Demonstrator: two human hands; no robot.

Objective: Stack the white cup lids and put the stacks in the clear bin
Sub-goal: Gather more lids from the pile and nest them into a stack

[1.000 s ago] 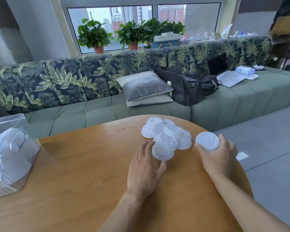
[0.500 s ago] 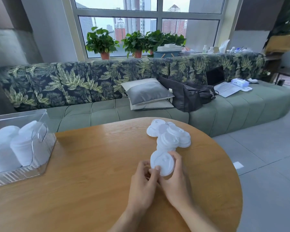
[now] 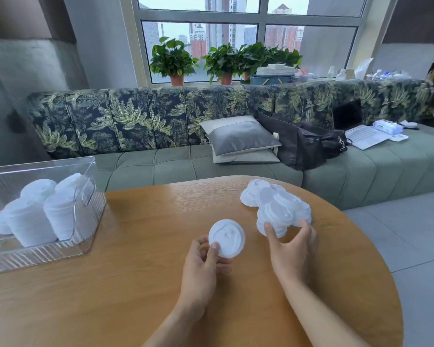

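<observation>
At centre, a white lid (image 3: 226, 238) is pinched in the left hand (image 3: 201, 259) as stack base; rightward, the loose pile (image 3: 277, 209) is clasped by the right hand (image 3: 292, 249), seemingly for another.

Sofa (image 3: 211, 169) with cushions (image 3: 241, 139), bag (image 3: 303, 146), laptop (image 3: 353, 128)

Two bare hands on two bare forearms: left hand (image 3: 201, 266), right hand (image 3: 291, 254). Bare skin from the fingers (image 3: 271, 234) down past both wrists to the lower edge of view, along the left forearm (image 3: 176, 321) and the right forearm (image 3: 318, 314). Slim forearms, smooth in outline. Short nail visible on the left thumb (image 3: 213, 247). Upper arms and any clothing out of view.
</observation>
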